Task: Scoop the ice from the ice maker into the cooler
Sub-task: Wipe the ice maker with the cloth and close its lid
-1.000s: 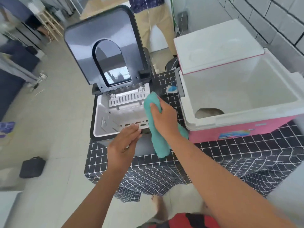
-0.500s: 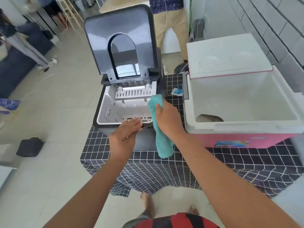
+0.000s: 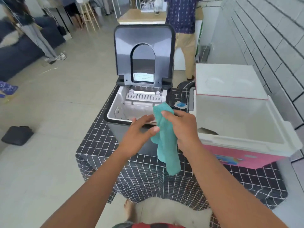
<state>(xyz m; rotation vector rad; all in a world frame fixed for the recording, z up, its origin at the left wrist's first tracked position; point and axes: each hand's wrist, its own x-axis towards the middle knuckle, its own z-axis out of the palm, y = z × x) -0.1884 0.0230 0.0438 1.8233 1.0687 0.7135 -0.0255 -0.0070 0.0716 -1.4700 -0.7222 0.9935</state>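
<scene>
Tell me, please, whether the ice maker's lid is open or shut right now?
Open. The ice maker's lid stands upright at the back, hinged above the white ice compartment, whose inside is exposed.

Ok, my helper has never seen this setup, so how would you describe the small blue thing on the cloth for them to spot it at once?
Find the checked tablecloth. On it, in the narrow gap between the open ice maker and the pink cooler, lies a small flat blue packet with a clear edge. It is the only blue item there; the cloth is teal.
</scene>
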